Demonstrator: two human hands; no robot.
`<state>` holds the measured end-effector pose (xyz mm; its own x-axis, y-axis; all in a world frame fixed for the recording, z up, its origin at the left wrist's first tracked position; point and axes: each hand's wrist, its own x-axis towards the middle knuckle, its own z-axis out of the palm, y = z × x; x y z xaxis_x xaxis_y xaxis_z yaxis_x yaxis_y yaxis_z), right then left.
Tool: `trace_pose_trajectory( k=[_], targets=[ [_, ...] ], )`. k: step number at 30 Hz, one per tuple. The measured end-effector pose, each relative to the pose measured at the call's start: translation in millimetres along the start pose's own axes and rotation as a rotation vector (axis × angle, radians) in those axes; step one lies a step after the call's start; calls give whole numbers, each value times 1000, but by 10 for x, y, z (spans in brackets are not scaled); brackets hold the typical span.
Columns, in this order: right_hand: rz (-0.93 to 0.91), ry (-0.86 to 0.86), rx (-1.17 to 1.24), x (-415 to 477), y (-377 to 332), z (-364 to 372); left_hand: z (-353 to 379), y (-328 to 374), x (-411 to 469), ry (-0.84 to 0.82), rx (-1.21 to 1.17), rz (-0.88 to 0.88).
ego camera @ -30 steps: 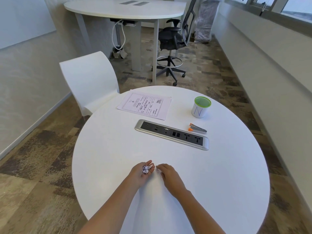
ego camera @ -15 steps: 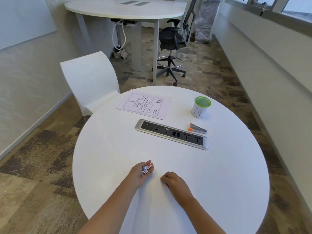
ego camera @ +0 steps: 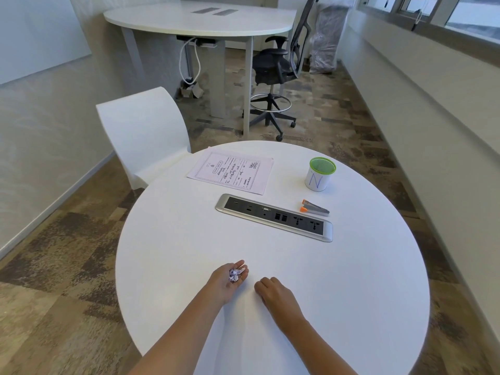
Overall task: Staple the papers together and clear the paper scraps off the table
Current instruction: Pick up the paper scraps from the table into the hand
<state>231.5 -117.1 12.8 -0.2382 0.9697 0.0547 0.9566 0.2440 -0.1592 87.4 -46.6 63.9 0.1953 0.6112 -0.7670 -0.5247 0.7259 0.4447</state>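
Observation:
My left hand (ego camera: pixel 226 281) rests palm up near the front of the round white table (ego camera: pixel 176 234), cupping crumpled paper scraps (ego camera: pixel 234 274) in its curled fingers. My right hand (ego camera: pixel 273 292) lies beside it, knuckles up, fingers curled against the tabletop with nothing seen in it. The printed papers (ego camera: pixel 231 173) lie flat at the far left of the table. A small grey and orange stapler (ego camera: pixel 313 209) sits at the far right, behind the power strip.
A silver inset power strip (ego camera: pixel 273 216) crosses the table's middle. A white cup with a green rim (ego camera: pixel 320 173) stands at the far right. A white chair (ego camera: pixel 143 133) stands behind the table, with another table (ego camera: pixel 197 21) and a black office chair (ego camera: pixel 276 69) further back.
My right hand has drawn back from beside the left hand's fingertips toward me and to the right. The left hand still cups the scraps.

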Motion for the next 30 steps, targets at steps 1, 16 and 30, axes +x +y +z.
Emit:
trace_pose_trajectory(
  k=[1, 16, 30],
  targets=[
    [0, -10, -10, -11, -9, 3, -5, 3, -2, 6, 3, 1],
    [740, 84, 1193, 238, 71, -347, -7, -90, -25, 47, 17, -23],
    [481, 109, 947, 442, -118, -569, 102, -68, -86, 25, 56, -76]
  ],
)
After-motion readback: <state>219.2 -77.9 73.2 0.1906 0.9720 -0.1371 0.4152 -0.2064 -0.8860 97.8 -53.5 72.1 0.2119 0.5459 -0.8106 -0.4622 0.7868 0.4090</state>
